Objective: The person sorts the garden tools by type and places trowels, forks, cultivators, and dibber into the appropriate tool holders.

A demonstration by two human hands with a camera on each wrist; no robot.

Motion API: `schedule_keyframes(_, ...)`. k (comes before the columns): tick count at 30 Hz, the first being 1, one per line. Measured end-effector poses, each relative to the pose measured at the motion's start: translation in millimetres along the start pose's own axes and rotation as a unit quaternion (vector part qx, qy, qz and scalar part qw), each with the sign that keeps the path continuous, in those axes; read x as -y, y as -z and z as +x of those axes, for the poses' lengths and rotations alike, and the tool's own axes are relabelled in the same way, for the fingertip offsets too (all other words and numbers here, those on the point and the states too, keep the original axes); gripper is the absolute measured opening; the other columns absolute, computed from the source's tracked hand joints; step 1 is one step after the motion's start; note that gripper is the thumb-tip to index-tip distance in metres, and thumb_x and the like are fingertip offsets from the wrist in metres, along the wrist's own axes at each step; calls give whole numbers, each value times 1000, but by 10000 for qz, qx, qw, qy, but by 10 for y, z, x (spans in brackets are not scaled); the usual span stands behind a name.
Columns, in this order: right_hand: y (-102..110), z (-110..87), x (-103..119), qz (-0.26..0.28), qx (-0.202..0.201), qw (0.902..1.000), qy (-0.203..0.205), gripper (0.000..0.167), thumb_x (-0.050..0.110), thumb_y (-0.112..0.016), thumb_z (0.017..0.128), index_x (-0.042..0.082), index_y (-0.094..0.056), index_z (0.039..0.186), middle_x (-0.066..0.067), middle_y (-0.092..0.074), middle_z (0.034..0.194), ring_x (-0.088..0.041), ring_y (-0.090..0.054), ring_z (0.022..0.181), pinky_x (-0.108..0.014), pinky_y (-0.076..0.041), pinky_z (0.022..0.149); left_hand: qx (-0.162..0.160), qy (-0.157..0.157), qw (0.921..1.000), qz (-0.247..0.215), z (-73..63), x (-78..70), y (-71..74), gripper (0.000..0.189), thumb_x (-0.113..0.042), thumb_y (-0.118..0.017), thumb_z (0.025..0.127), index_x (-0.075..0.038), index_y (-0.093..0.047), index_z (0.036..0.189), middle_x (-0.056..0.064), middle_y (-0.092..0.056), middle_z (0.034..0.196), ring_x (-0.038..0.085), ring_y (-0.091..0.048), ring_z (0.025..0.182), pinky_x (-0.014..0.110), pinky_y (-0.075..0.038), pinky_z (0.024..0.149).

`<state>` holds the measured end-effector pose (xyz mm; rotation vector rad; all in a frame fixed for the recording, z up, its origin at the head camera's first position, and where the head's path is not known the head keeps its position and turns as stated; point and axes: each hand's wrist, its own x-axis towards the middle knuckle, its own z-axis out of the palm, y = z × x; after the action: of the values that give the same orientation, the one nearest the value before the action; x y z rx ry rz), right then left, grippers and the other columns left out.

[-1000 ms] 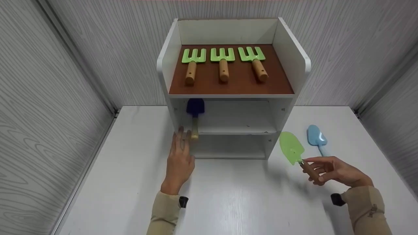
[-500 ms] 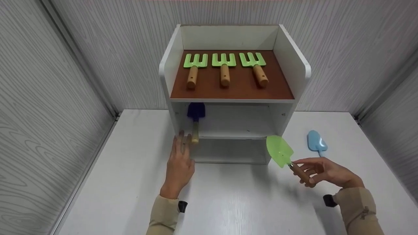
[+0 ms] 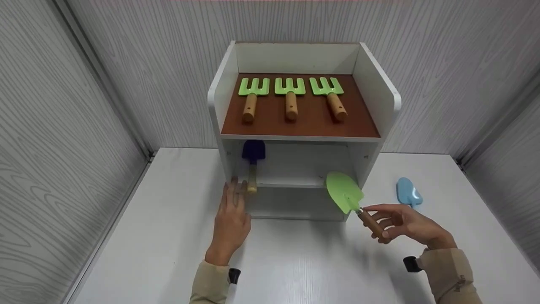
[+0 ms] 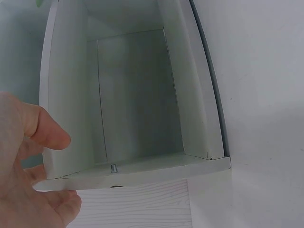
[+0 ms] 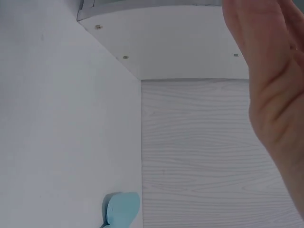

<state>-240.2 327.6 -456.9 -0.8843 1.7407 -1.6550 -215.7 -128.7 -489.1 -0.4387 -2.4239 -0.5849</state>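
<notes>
A green trowel (image 3: pixel 344 192) with a wooden handle is pinched in my right hand (image 3: pixel 403 221), its blade in front of the cabinet's lower right side. In the right wrist view the hand shows at the right edge and the trowel is out of sight. My left hand (image 3: pixel 231 226) reaches to the left side panel of the white cabinet (image 3: pixel 390 95), fingers extended at its front edge; the left wrist view shows thumb (image 4: pixel 50 133) and fingertips around that panel's corner. A dark blue shovel (image 3: pixel 253 151) with a pale handle lies on the middle shelf, beside the left fingers.
Three green hand forks (image 3: pixel 291 95) lie side by side on the brown top shelf (image 3: pixel 303 124). On the white table (image 3: pixel 291 261), right of the cabinet, lies a light blue trowel (image 3: pixel 407 191). Wood-grain walls (image 3: pixel 84 105) stand behind and at both sides.
My right hand has carried the green trowel leftward, from beside the cabinet to in front of its right side. The left hand keeps its place at the panel. The head view has tilted up slightly.
</notes>
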Motion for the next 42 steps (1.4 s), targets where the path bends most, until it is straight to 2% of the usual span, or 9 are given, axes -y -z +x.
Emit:
schedule_keyframes(5, -102, 82, 24, 127, 41, 9998, 140, 66, -20, -58, 88, -8, -39, 150, -19, -66, 126, -30, -71, 101, -51, -59, 79, 63, -24, 10000, -41, -22, -3, -3, 70, 11, -65, 83, 8, -40, 149, 30, -30, 155, 53, -31, 141, 53, -47, 101)
schedule_keyframes(8, -155, 145, 49, 135, -135, 9998, 111, 65, -18, -58, 88, -6, -41, 150, -19, -66, 125, -29, -71, 101, -48, -59, 80, 74, -15, 10000, -49, -27, -2, 5, 69, 10, -64, 84, 8, -40, 149, 30, -30, 155, 53, -30, 141, 54, -46, 102)
schedule_keyframes(14, -268, 258, 70, 58, -607, 9981, 6, 62, -14, -59, 91, -5, -43, 150, -17, -65, 123, -33, -71, 101, -50, -59, 80, 117, 3, 9999, -45, -40, -3, 26, 71, 8, -68, 85, 7, -40, 150, 30, -29, 156, 53, -30, 142, 54, -47, 101)
schedule_keyframes(22, -388, 372, 113, 136, -898, 9959, 29, 62, -14, -58, 91, -12, -37, 149, -17, -65, 120, -32, -72, 98, -49, -59, 81, 138, 6, 9999, -77, -30, 5, 19, 71, 8, -69, 85, 7, -40, 150, 30, -31, 155, 53, -31, 141, 54, -48, 100)
schedule_keyframes(32, -614, 587, 327, 49, -1679, 9850, -383, 65, -4, -65, 93, -13, -36, 150, -18, -62, 122, -30, -71, 98, -48, -58, 84, -15, -69, 9999, -103, 17, 16, -4, 70, 12, -64, 82, 8, -40, 148, 30, -31, 154, 55, -34, 138, 56, -48, 98)
schedule_keyframes(42, -721, 848, 395, 169, -1886, 9808, -470, 66, -1, -67, 92, -13, -37, 149, -22, -59, 125, -31, -69, 100, -46, -58, 86, -64, -81, 9999, -95, -2, 18, 1, 71, 12, -64, 81, 8, -40, 148, 30, -31, 154, 55, -35, 137, 57, -48, 98)
